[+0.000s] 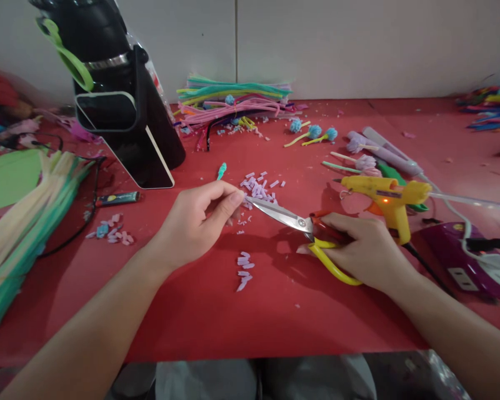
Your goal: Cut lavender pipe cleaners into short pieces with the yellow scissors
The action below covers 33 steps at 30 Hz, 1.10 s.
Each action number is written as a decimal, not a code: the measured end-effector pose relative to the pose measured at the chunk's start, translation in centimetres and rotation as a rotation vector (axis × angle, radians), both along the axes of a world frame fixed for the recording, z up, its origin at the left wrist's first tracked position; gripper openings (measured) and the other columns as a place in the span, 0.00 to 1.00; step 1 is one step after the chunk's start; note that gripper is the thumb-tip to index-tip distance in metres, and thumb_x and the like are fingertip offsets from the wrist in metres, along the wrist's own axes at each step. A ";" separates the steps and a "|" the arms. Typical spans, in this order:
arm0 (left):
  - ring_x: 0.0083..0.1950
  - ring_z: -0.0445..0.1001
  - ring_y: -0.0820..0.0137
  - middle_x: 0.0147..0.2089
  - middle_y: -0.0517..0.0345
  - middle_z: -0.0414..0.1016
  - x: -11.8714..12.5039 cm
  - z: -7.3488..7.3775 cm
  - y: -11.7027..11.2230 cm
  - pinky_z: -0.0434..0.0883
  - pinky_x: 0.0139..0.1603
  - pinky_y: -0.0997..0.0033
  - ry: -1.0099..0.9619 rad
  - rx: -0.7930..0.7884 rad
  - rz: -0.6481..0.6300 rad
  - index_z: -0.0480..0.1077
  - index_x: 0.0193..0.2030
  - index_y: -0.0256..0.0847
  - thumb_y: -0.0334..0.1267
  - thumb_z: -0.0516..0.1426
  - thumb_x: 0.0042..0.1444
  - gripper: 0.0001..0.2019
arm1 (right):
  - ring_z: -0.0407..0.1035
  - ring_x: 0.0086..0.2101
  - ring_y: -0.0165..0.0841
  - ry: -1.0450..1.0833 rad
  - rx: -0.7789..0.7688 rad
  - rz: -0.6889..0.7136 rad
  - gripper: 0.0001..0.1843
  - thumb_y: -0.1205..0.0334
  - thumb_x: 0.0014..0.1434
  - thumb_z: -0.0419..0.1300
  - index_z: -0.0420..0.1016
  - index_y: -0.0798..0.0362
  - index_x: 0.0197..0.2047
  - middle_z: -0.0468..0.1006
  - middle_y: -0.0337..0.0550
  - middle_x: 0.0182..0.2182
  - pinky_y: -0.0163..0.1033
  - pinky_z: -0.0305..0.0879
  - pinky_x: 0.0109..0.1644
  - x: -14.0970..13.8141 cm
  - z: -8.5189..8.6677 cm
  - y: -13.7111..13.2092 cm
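Note:
My right hand (358,241) grips a pair of scissors (281,215) with one red and one yellow handle, its blades pointing left and looking nearly closed. At the blade tips, my left hand (206,214) pinches a small lilac pipe cleaner piece (244,195), mostly hidden by the thumb and finger. Just behind the tips lies a loose pile of short lilac pieces (260,188). Closer to me, several trimmed lilac pieces (244,269) lie in a rough column, with tiny clippings (242,222) between the two groups.
A phone (129,144) leans on a black bottle (158,111) at left, near pipe cleaner bundles (29,233). More pipe cleaners (233,100) lie at the back, with blue pompom-like flowers (314,131). Right of the scissors are a yellow glue gun (394,203), its cord and a purple power strip (462,261).

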<state>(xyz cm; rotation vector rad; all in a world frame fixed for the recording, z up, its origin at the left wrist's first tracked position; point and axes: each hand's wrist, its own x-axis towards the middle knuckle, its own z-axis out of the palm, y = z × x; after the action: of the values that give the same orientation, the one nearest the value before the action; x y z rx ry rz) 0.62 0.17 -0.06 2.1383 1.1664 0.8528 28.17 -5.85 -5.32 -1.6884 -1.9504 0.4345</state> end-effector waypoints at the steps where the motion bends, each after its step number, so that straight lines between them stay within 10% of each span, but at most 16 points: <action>1: 0.30 0.71 0.76 0.28 0.63 0.74 0.0 0.0 0.0 0.68 0.34 0.77 0.000 -0.004 -0.001 0.71 0.33 0.40 0.40 0.54 0.67 0.12 | 0.51 0.22 0.26 0.003 -0.002 -0.003 0.21 0.42 0.50 0.68 0.71 0.52 0.26 0.58 0.33 0.19 0.34 0.51 0.24 0.0 0.0 0.0; 13: 0.29 0.66 0.76 0.27 0.63 0.69 0.0 0.0 -0.1 0.65 0.31 0.76 0.042 0.072 0.073 0.69 0.33 0.40 0.41 0.52 0.68 0.12 | 0.50 0.24 0.28 0.035 -0.059 -0.032 0.30 0.30 0.46 0.65 0.70 0.52 0.27 0.57 0.34 0.20 0.36 0.51 0.25 -0.2 0.6 -0.3; 33: 0.27 0.63 0.76 0.26 0.64 0.66 0.6 -0.3 -0.6 0.63 0.29 0.73 0.039 -0.027 0.080 0.65 0.30 0.40 0.43 0.50 0.69 0.16 | 0.50 0.23 0.27 -0.014 -0.035 -0.041 0.23 0.40 0.48 0.68 0.71 0.52 0.27 0.58 0.33 0.20 0.34 0.52 0.24 0.1 -0.3 -0.1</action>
<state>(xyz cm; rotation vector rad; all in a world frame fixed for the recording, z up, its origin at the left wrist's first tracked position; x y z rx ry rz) 1.27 -0.43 -0.33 2.1076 1.2842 0.8286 28.30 -5.91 -5.62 -1.7545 -1.9244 0.4448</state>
